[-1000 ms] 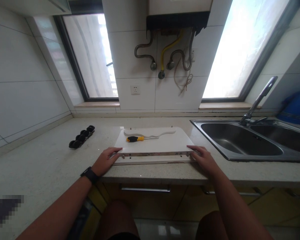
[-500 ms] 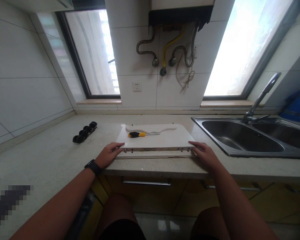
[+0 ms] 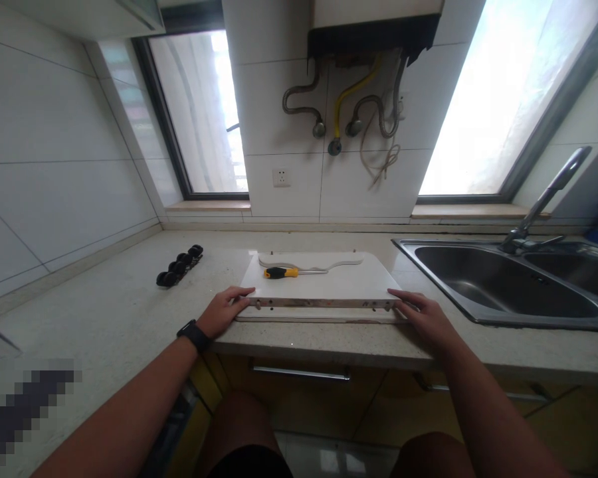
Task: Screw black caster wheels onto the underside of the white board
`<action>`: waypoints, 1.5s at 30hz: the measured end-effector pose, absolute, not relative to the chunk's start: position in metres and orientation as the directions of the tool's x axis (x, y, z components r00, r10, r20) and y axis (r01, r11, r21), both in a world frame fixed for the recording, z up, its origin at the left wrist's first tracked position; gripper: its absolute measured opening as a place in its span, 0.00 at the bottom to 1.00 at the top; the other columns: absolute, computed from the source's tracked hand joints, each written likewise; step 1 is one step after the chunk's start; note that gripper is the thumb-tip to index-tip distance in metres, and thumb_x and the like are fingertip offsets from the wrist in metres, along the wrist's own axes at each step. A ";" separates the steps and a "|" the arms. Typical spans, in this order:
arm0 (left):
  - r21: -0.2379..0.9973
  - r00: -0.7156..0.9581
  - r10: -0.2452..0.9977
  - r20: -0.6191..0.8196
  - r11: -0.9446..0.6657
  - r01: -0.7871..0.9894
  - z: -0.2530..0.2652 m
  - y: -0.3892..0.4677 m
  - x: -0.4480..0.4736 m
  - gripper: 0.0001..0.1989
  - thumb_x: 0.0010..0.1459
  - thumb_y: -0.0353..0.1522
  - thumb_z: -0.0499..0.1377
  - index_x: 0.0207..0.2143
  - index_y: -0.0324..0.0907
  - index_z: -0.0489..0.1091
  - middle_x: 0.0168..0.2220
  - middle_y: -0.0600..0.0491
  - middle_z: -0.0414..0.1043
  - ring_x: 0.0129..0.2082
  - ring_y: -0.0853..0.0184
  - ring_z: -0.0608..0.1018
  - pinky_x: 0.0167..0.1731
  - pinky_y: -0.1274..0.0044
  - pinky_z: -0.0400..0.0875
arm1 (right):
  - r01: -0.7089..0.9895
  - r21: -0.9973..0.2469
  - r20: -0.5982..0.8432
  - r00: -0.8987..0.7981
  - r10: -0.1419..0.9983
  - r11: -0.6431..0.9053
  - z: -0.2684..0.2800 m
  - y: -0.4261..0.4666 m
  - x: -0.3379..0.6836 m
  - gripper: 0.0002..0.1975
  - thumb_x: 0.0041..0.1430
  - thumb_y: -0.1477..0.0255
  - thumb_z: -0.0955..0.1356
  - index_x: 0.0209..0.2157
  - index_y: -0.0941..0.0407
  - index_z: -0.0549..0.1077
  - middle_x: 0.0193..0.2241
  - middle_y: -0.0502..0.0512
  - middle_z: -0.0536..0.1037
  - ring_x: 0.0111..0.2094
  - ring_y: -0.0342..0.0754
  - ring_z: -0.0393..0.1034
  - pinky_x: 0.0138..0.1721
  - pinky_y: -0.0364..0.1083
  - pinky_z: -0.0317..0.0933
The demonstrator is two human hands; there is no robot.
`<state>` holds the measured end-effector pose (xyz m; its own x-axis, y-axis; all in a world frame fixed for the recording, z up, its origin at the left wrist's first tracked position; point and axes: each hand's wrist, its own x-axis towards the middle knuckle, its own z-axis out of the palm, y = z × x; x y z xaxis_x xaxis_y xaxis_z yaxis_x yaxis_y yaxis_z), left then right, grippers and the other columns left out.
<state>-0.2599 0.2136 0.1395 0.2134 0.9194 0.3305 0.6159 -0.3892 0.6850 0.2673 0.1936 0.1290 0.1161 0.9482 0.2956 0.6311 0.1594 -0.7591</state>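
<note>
White panels (image 3: 323,287) lie stacked on the counter, with drilled holes and small pegs along the near edge of the upper one. My left hand (image 3: 226,311) grips its near left corner, thumb on the edge and fingers on top. At the near right corner my right hand (image 3: 422,313) pinches the same white panel. A screwdriver (image 3: 282,272) with a yellow and black handle rests on top, pointing right. Behind it lies a narrow white piece (image 3: 311,259) with a wavy front edge. Neither hand touches the screwdriver.
Four-part black casters or knobs cannot be told apart in a row of small black round parts (image 3: 180,267) on the left. A steel sink (image 3: 498,282) with a faucet (image 3: 545,199) stands at right. Cabinet drawers with a metal handle (image 3: 301,374) sit below the counter edge.
The whole view has swung slightly left, so everything appears shifted to the right. Both hands keep their hold on the panel corners, and the screwdriver stays in place on top.
</note>
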 end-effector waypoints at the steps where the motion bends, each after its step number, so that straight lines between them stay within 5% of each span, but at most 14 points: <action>1: 0.687 0.210 0.920 0.330 -0.387 0.615 0.140 0.213 -0.260 0.23 0.65 0.46 0.59 0.56 0.45 0.77 0.53 0.46 0.78 0.51 0.55 0.78 0.56 0.62 0.70 | 0.627 -0.763 0.294 0.119 0.949 0.158 0.129 0.194 0.267 0.24 0.60 0.56 0.69 0.54 0.50 0.80 0.53 0.61 0.79 0.54 0.61 0.73 0.59 0.58 0.62; 27: 0.692 0.182 0.934 0.309 -0.352 0.631 0.139 0.212 -0.261 0.26 0.63 0.49 0.60 0.56 0.44 0.77 0.43 0.48 0.80 0.43 0.57 0.79 0.49 0.65 0.70 | 0.553 -0.809 0.307 0.111 0.945 0.198 0.128 0.191 0.270 0.21 0.60 0.58 0.70 0.53 0.51 0.80 0.52 0.59 0.81 0.54 0.60 0.74 0.60 0.60 0.62; 45: 0.697 0.192 0.933 0.304 -0.356 0.623 0.144 0.209 -0.258 0.26 0.62 0.49 0.61 0.55 0.44 0.77 0.50 0.46 0.80 0.46 0.56 0.79 0.53 0.64 0.70 | 0.561 -0.809 0.310 0.149 0.939 0.178 0.130 0.191 0.265 0.22 0.61 0.54 0.69 0.50 0.50 0.82 0.49 0.57 0.83 0.52 0.60 0.75 0.60 0.61 0.61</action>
